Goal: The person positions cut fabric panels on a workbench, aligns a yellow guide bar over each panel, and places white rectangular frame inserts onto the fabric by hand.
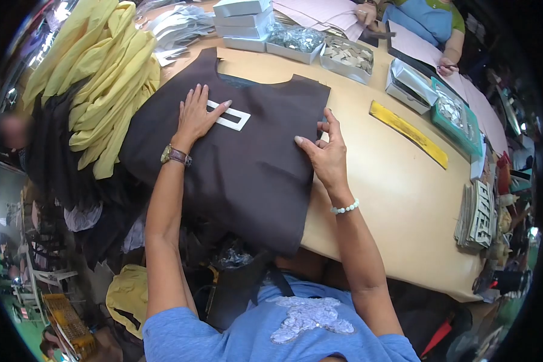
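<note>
A dark brown cut garment piece (253, 163) with a scooped neckline lies over the table's near edge. On its upper part is a white rectangular frame-shaped piece (241, 122), partly covered by my left hand. My left hand (196, 116) rests flat on the dark cloth, fingers stretched upward and thumb over the white piece. At the cloth's right edge is my right hand (329, 148), thumb and forefinger apart, the other fingers bent. Its thumb tip reaches over the cloth; whether it touches is unclear.
Yellow fabric (111, 78) is heaped at the left over dark cloth. On the wooden table (368, 205) lie a yellow strip (409, 134), a box of small pieces (347, 58), a green tray (455, 114) and stacked letter cutouts (476, 214). A co-worker's hand (446, 65) is across the table.
</note>
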Tool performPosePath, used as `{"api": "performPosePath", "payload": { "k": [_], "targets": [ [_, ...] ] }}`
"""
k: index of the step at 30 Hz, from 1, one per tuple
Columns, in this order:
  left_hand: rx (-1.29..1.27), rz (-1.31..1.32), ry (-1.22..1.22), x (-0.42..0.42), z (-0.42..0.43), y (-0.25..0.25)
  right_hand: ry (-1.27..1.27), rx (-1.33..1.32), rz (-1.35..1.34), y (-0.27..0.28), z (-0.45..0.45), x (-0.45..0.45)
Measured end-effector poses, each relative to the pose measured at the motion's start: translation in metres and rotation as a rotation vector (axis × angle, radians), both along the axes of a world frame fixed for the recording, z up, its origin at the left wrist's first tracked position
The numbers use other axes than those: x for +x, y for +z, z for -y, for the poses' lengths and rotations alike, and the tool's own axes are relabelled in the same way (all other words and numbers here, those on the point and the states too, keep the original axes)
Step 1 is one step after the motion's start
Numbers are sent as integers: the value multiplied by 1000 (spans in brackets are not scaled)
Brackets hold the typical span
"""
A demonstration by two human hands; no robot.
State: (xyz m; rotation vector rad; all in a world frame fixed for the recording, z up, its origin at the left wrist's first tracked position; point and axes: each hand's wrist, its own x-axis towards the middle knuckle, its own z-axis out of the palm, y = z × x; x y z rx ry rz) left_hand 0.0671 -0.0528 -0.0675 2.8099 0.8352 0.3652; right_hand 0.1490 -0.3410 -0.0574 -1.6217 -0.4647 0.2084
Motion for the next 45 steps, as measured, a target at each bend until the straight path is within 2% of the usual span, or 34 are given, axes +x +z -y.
{"api": "performPosePath", "payload": {
  "k": [6, 10, 13, 18, 22, 25, 28, 29, 30, 34, 38, 39, 42, 43, 45],
  "targets": [
    [28, -9, 0, 7, -3, -3, -26, 39, 35, 5, 11, 14],
    [31, 8, 5, 5, -1, -4, -59, -205, 199, -3, 15, 26],
    [38, 2, -2, 3, 0, -2, -20, -178, 178, 1, 12, 22],
    [49, -115, 0, -9, 5, 12, 4, -289, 410, 4, 10, 13],
    [57, -47, -26, -20, 2, 7, -13, -373, 595, 2, 6, 8],
    [30, -4, -34, -23, 1, -3, -58, -387, 608, -5, 0, 14],
    [20, 7, -40, -22, 0, -4, -94, -225, 441, 0, 13, 24],
    [21, 9, -41, -23, 1, -3, -97, -215, 372, 11, 27, 23],
    [22, 11, -42, -24, 1, -3, -123, -225, 476, 2, 45, 37],
    [22, 26, -34, -23, 2, -4, -205, -220, 387, 7, 120, 45],
    [43, 34, -31, -22, 1, -5, -247, -203, 188, -20, 175, 49],
    [49, 31, -26, -21, 1, -5, -261, -267, 174, -17, 176, 45],
    [45, 20, -30, -22, 1, -3, -313, -582, 435, -3, 158, 38],
    [44, 16, -33, -22, 1, -3, -290, -677, 673, 0, 148, 37],
    [42, 16, -37, -22, 0, -3, -212, -605, 802, 16, 113, 26]
  ]
}}
